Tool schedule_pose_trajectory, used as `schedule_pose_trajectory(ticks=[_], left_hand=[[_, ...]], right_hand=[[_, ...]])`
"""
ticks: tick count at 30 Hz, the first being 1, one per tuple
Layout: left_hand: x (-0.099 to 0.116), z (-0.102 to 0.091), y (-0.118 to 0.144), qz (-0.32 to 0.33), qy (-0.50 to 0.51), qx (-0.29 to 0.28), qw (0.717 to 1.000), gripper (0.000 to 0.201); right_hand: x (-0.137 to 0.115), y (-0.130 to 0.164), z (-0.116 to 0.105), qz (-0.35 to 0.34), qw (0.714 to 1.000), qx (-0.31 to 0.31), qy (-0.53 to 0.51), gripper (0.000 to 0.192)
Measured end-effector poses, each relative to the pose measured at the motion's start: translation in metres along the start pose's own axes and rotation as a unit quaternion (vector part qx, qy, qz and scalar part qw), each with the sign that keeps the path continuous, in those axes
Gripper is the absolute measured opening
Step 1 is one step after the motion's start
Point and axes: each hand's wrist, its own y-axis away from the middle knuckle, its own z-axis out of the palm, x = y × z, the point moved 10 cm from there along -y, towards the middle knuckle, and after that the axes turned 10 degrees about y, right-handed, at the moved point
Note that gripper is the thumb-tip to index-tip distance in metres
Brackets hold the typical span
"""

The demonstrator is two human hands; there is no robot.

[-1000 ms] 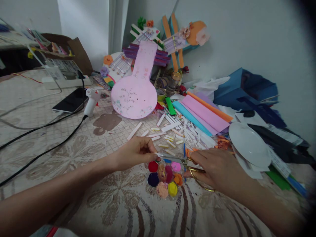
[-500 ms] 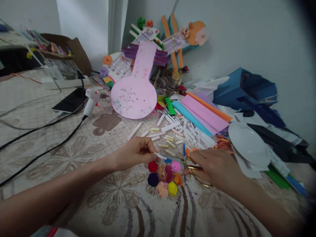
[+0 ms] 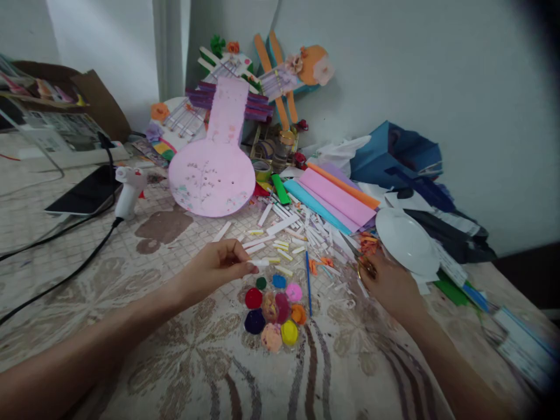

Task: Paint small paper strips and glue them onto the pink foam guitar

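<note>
- A counter (image 3: 175, 385) under a patterned beige and brown cloth carries everything.
- A pink round-bodied, long-necked cutout (image 3: 210, 181) stands at the back, in front of other decorated shapes (image 3: 186, 119).
- A blue bag (image 3: 398, 151) sits by the wall, on the far right.
- Folded coloured sheets (image 3: 336, 198), blue, pink and orange, lie in front of the bag.
- The right hand (image 3: 389, 280) is just beside the white dish, its fingers curled on the gold handles of the scissors.
- The left hand (image 3: 221, 265) is above the cloth, thumb and fingers pinching one end of a small white strip.
- A white dish (image 3: 406, 242) lies tilted beside the sheets.
- A dark-screened phone (image 3: 83, 191) lies on the left, near a white glue gun (image 3: 129, 192).
- The scissors (image 3: 356, 252) point away from the wrist, blades near the cut strips (image 3: 284, 224).
- A ring of paint pots (image 3: 282, 308) lies between the hands, a blue brush (image 3: 308, 286) just beside it.
- The white strip (image 3: 261, 263) sticks out from the left fingertips, above the green paint.
</note>
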Motion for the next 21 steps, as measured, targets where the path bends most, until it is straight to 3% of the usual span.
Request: schedule_pose_trajectory(ticks=[5, 10, 12, 15, 18, 21], left_hand=[[0.003, -0.003, -0.001, 0.007, -0.004, 0.012, 1.0, 0.023], [0.002, -0.006, -0.002, 0.013, 0.002, 0.018, 1.0, 0.024], [0.001, -0.005, -0.002, 0.01, -0.002, 0.016, 1.0, 0.023], [0.002, -0.004, -0.001, 0.009, -0.004, 0.016, 1.0, 0.021], [0.004, -0.004, 0.0, 0.013, -0.013, 0.018, 1.0, 0.02], [0.003, -0.003, 0.0, 0.015, -0.019, 0.018, 1.0, 0.02]], right_hand=[[0.01, 0.006, 0.008, 0.019, 1.0, -0.002, -0.023, 0.024], [0.004, 0.006, -0.016, 0.02, 0.997, 0.008, -0.067, 0.025], [-0.012, 0.004, -0.03, 0.012, 0.994, 0.013, -0.104, 0.022], [-0.055, 0.0, -0.043, -0.031, 0.983, -0.003, -0.181, 0.015], [-0.098, 0.001, -0.043, -0.066, 0.972, -0.028, -0.225, 0.007], [-0.117, 0.003, -0.036, -0.06, 0.968, -0.036, -0.24, 0.007]])
